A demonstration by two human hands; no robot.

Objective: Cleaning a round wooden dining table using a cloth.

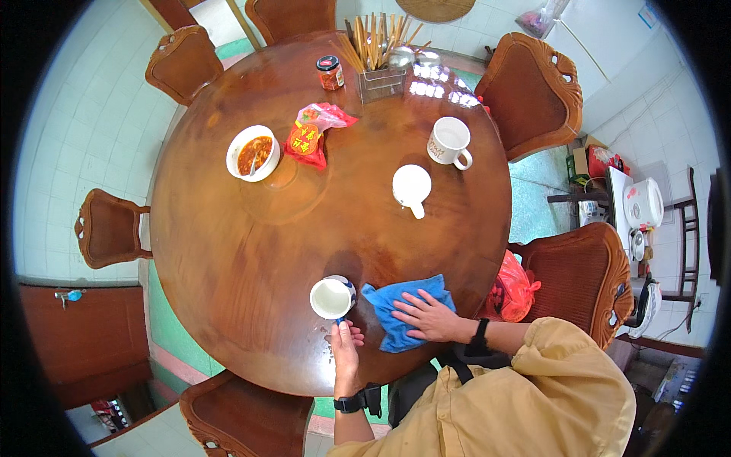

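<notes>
My left hand (346, 341) grips the blue handle of a white mug (332, 298) with blue marks on its side. The mug stands near the front edge of a round wooden table (251, 285), and small wet spots show beside it. Just to its right, my right hand (425, 315) presses flat with spread fingers on a blue cloth (394, 325), which lies crumpled on the tabletop. Farther back on the right are a plain white mug (412, 185) and a second white mug (450, 140) that bears writing.
A white bowl of red food (253, 153) holds a spoon. Beside it lies a red plastic packet (305, 137). Behind stand a lidded jar (330, 73) and a chopstick holder (381, 84). Carved wooden chairs (571, 280) surround the table; a red bag (511, 288) rests on one.
</notes>
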